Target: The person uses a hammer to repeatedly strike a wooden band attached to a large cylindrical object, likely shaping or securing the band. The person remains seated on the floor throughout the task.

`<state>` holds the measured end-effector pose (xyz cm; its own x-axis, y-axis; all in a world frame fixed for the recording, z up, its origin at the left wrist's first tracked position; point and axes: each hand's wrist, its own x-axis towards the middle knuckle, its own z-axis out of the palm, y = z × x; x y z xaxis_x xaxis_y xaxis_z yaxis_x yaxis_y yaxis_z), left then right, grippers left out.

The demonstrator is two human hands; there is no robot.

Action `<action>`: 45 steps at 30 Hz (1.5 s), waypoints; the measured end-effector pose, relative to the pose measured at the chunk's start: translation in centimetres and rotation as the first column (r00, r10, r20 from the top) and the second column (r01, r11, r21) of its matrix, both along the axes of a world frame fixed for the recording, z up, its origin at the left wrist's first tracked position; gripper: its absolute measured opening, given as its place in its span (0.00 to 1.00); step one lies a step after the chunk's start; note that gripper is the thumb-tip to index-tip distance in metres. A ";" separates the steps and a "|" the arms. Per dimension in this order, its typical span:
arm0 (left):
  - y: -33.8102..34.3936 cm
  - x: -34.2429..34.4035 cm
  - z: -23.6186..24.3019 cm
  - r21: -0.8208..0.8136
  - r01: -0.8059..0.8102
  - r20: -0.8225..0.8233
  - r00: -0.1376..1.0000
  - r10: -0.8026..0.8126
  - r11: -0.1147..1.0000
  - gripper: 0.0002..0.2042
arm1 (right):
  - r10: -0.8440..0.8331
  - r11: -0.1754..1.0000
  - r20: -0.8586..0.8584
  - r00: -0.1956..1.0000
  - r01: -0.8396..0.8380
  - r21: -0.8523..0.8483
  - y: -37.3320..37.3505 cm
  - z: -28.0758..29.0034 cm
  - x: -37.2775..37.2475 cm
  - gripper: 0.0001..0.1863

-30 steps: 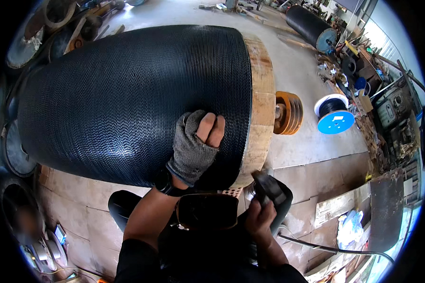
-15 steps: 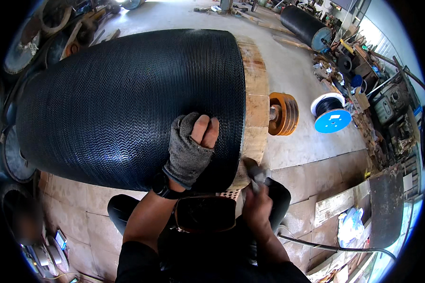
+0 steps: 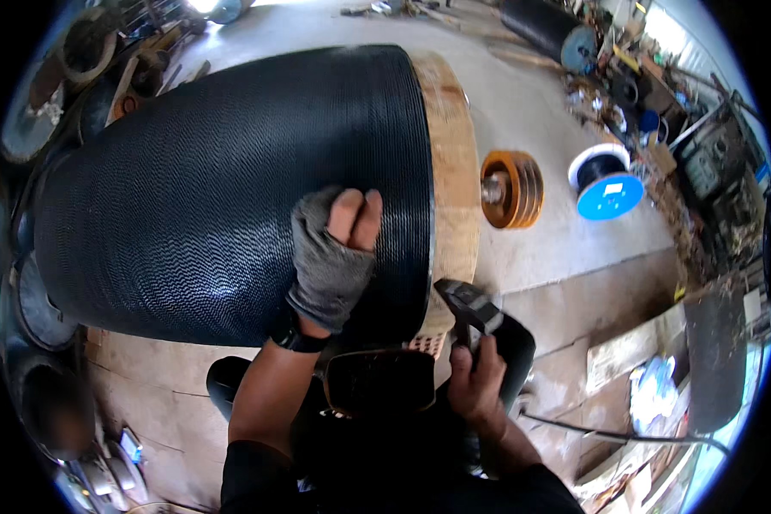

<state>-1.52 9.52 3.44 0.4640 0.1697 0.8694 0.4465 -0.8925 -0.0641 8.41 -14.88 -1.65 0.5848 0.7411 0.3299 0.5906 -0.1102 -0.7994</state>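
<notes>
A large roller wound with black ribbed strand [image 3: 231,197] lies across in front of me, with a pale wooden ring [image 3: 454,171] at its right end. My left hand [image 3: 332,257], in a grey glove that leaves two fingers bare, presses on the black winding near that end. Its fingers are bent and closed; whatever they grip is hidden beneath them. Low at the right, my right hand [image 3: 478,381] is wrapped round the handle of a hammer [image 3: 469,306]. The hammer's dark metal head is beside the lower edge of the wooden ring.
An orange grooved pulley [image 3: 514,190] sits on the shaft beyond the wooden ring. Farther right stands a blue-flanged spool [image 3: 610,195] of black cable. Another black roller [image 3: 544,30] lies at the back, near piled scrap. Planks [image 3: 625,355] and a plastic bag [image 3: 654,394] lie at lower right.
The hammer was blurred against the wooden ring's lower edge; now its head shows clearly. My left hand stays on the winding, while the whole view has shifted slightly.
</notes>
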 end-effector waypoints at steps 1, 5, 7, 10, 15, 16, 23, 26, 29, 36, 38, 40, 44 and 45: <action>0.5 -0.2 0.4 -0.002 0.001 0.001 1.000 -0.001 1.000 0.20 | 0.054 0.990 0.072 0.996 -0.063 0.126 -0.6 -0.5 0.2 0.16; 2.1 -0.1 0.7 0.037 -0.040 0.013 0.999 0.039 0.999 0.26 | -0.042 0.995 0.270 0.962 0.015 0.102 0.6 -1.8 0.9 0.18; 2.6 0.5 0.6 0.003 -0.026 0.037 0.999 0.026 1.000 0.27 | -0.125 0.979 0.103 0.987 0.139 -0.149 1.7 -5.2 1.3 0.18; 1.3 0.5 1.6 -0.033 -0.043 0.031 0.999 0.044 0.999 0.26 | -0.116 0.990 0.080 0.990 0.122 -0.076 0.0 -5.4 0.6 0.17; -5.7 0.3 -1.7 -0.166 0.143 0.109 0.986 -0.126 0.976 0.21 | -0.125 0.992 0.008 0.992 0.125 0.010 -0.9 -6.3 0.1 0.15; -7.2 0.2 -3.3 -0.246 0.203 0.119 0.977 -0.179 0.948 0.20 | -0.107 0.994 -0.104 0.989 0.108 0.000 -0.9 -5.1 -0.2 0.10; -9.3 1.4 -5.1 -0.450 0.332 0.168 0.943 -0.287 0.829 0.22 | -0.084 0.995 -0.073 0.994 0.087 0.042 -1.1 -4.5 0.7 0.11; -9.1 1.3 -4.9 -0.504 0.337 0.159 0.941 -0.298 0.795 0.24 | -0.074 0.997 -0.075 0.994 0.076 0.028 -1.0 -4.5 0.7 0.11; -8.7 1.1 -3.8 -0.536 0.281 0.067 0.954 -0.292 0.796 0.27 | -0.076 0.997 -0.067 0.995 0.075 -0.007 -0.8 -4.5 0.7 0.12; -9.4 2.8 -3.2 -0.543 0.238 0.092 0.970 -0.225 0.806 0.31 | -0.074 0.995 0.021 0.997 0.073 0.068 -0.2 -2.7 0.6 0.15; -9.4 3.1 -3.4 -0.529 0.252 0.112 0.967 -0.227 0.810 0.32 | -0.065 0.997 0.059 0.996 0.062 0.051 0.0 -2.5 0.9 0.15; -9.2 3.3 -3.2 -0.516 0.246 0.118 0.969 -0.216 0.821 0.32 | -0.058 0.997 0.132 0.989 0.064 -0.042 0.4 -2.6 1.2 0.16; -9.6 3.5 -2.9 -0.566 0.253 0.125 0.967 -0.222 0.784 0.32 | -0.071 0.996 0.116 0.991 0.064 0.060 -0.8 -2.3 1.3 0.15; -9.8 3.6 -2.8 -0.606 0.247 0.122 0.968 -0.219 0.756 0.33 | -0.072 0.997 0.129 0.989 0.070 0.018 -0.7 -2.1 1.2 0.15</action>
